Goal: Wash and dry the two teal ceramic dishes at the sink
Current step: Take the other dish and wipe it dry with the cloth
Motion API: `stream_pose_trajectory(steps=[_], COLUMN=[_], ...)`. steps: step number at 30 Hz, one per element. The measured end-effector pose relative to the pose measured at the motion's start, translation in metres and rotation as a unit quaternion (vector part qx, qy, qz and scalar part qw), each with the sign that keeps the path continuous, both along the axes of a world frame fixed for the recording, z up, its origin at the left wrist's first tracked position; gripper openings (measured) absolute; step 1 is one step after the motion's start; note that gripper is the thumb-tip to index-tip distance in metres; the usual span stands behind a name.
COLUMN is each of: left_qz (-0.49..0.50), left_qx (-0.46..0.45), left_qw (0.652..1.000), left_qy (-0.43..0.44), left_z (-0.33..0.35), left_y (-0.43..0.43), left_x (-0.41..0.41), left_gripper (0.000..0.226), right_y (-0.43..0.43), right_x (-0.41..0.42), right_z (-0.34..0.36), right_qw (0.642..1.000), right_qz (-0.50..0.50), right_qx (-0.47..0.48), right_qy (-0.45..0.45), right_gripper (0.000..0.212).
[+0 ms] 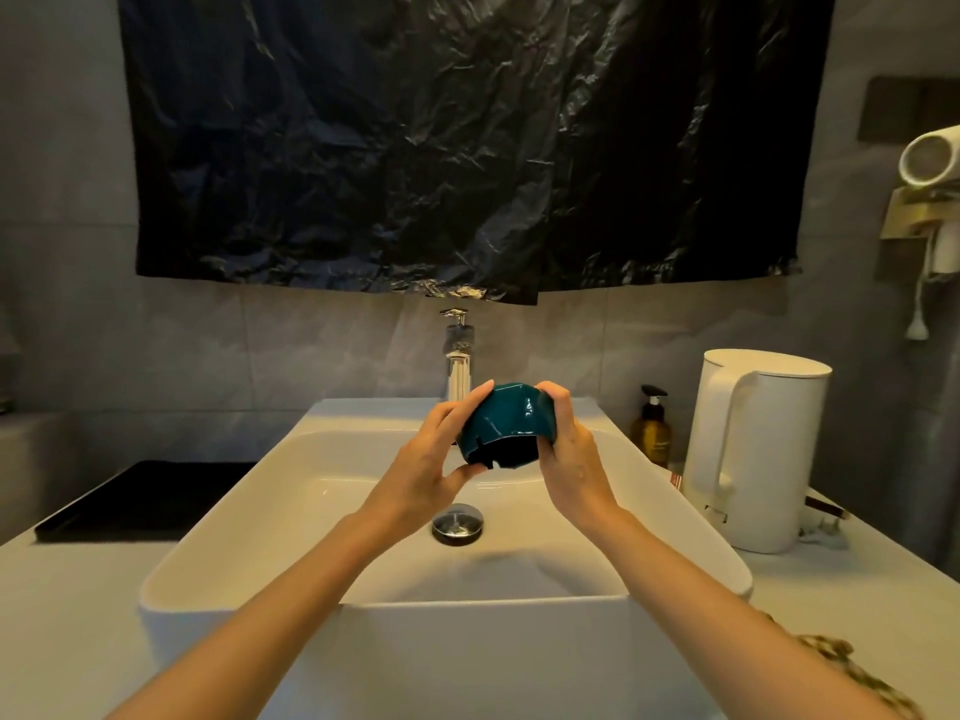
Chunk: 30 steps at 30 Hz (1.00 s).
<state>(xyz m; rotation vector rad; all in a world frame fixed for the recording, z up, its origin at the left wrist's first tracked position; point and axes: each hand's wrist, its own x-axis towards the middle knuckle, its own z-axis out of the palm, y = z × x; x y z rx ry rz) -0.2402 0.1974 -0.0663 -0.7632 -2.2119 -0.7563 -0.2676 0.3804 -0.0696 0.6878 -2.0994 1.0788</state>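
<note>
A teal ceramic dish (508, 420) is held in the air over the white basin (332, 491), tipped so its dark opening faces down towards me. My left hand (434, 459) holds its left side, thumb under the notched rim and fingers up along the wall. My right hand (569, 449) grips the right side, fingers curled over the top. The chrome tap (458, 356) stands just behind the dish; no water shows. I see only this one teal dish.
A chrome drain plug (457, 522) sits in the basin floor. A black tray (150, 498) lies on the counter at left. At right stand an amber pump bottle (652, 428) and a white kettle (758, 449). Black plastic sheet (467, 137) hangs above.
</note>
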Motion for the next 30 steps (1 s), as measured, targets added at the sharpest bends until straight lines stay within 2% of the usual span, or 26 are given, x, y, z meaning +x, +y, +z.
stream_pose_trajectory(steps=[4,8,10,13,16,20,24,26,30], left_qz=[-0.05,-0.124,-0.117,-0.133,-0.125,-0.088,-0.042,-0.034,-0.047], left_qx=[0.055,0.146,0.198,0.293,0.348,0.398,0.438,0.435,0.422], left_qw=[0.993,0.951,0.922,0.865,0.83,0.817,0.797,0.796,0.8], left_qy=[-0.087,-0.242,-0.31,-0.386,-0.417,-0.409,-0.414,-0.42,-0.424], left_z=[0.006,0.017,0.02,0.021,0.023,0.019,0.015,0.013,0.012], left_y=[0.007,0.013,0.018,0.028,0.038,0.037,0.034,0.032,0.03], left_x=[0.001,-0.003,-0.007,-0.016,-0.019,-0.02,-0.018,-0.017,-0.018], left_gripper=[0.095,0.088,0.08,0.069,0.058,0.043,0.042,0.042,0.038], right_y=[0.001,0.004,0.004,0.005,0.007,0.003,0.004,0.015,0.067], right_x=[-0.002,-0.003,-0.004,-0.005,-0.004,-0.002,0.006,0.01,0.026], right_z=[0.002,0.006,0.009,0.013,0.016,0.017,0.017,0.022,0.038], right_qw=[0.998,0.988,0.966,0.907,0.882,0.882,0.891,0.913,0.958], right_qz=[-0.025,-0.06,-0.059,-0.061,-0.064,-0.041,-0.033,-0.067,-0.136], right_qx=[-0.037,-0.09,-0.132,-0.188,-0.198,-0.185,-0.138,-0.092,-0.071], right_qy=[-0.033,-0.108,-0.216,-0.373,-0.423,-0.431,-0.431,-0.392,-0.244], right_gripper=[0.037,0.028,0.03,0.035,0.037,0.048,0.053,0.051,0.029])
